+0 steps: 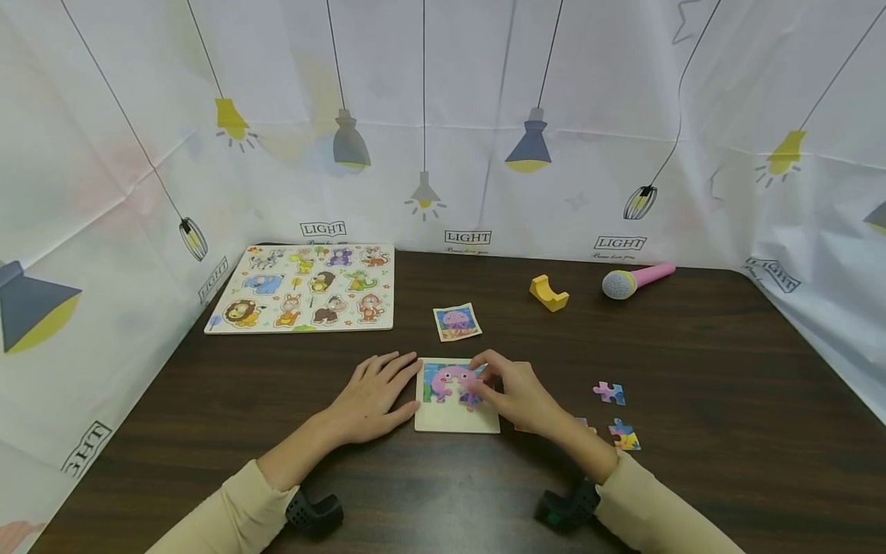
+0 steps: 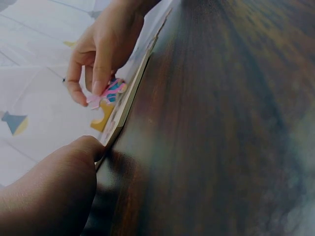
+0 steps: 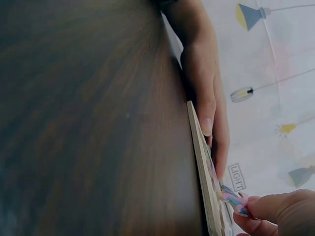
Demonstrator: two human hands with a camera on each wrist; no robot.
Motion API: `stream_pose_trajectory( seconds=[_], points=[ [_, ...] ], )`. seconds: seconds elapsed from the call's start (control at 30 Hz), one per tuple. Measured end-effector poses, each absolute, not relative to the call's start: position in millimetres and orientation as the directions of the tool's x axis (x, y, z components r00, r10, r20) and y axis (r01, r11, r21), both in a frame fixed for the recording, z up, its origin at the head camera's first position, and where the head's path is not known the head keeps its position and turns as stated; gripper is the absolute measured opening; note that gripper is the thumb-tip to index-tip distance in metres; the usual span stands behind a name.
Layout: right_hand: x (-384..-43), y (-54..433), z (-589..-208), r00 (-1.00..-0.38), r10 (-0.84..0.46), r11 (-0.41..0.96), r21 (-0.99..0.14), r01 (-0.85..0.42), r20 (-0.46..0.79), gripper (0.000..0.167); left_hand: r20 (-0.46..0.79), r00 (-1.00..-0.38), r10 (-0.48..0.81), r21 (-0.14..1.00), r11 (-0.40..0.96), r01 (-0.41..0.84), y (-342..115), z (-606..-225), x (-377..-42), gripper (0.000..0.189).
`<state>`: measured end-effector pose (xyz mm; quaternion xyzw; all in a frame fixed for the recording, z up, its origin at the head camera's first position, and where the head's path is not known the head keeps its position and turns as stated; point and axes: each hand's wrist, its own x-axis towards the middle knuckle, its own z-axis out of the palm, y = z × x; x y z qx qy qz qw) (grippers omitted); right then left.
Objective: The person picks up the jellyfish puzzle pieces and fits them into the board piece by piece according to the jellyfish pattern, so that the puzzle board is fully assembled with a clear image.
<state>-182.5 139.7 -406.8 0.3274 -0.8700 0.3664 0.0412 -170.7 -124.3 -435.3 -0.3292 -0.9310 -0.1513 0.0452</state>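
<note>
A small square wooden puzzle board (image 1: 450, 420) lies on the table, its upper part filled with pieces of a pink octopus picture. My left hand (image 1: 370, 400) rests flat at the board's left edge, fingers spread and nearly straight, fingertips right at the rim. Above the board's right half, my right hand (image 1: 519, 394) pinches a pink and blue puzzle piece (image 3: 235, 200) between thumb and fingers. In the left wrist view the pinched piece (image 2: 114, 92) is held tilted, close over the board.
Loose puzzle pieces (image 1: 609, 393) lie to the right, some partly hidden under my right forearm. A small octopus picture card (image 1: 457, 322) lies behind the board. Farther back are a large animal puzzle board (image 1: 308, 288), a yellow curved block (image 1: 549, 293) and a pink toy microphone (image 1: 637, 281).
</note>
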Motion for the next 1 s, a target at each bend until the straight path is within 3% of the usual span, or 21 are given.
stream_pose_trajectory(
  seconds=[0.33,0.7,1.0],
  points=[
    [-182.9,128.4,-412.3,-0.804,-0.53,0.535,-0.631,-0.563,0.269,0.018,0.167,-0.786,0.595,0.233,0.751,0.618,-123.7,-434.6,-171.1,0.061],
    [-184.4,120.7,-417.7,-0.816,-0.471,0.63,-0.52,-0.577,0.335,0.016,0.174,-0.787,0.592,0.232,0.752,0.617,-123.7,-434.4,-171.8,0.061],
    [-181.8,113.5,-420.1,-0.841,-0.402,0.684,-0.492,-0.539,0.361,0.012,0.163,-0.791,0.59,0.237,0.755,0.612,-124.0,-433.7,-171.2,0.062]
  ],
)
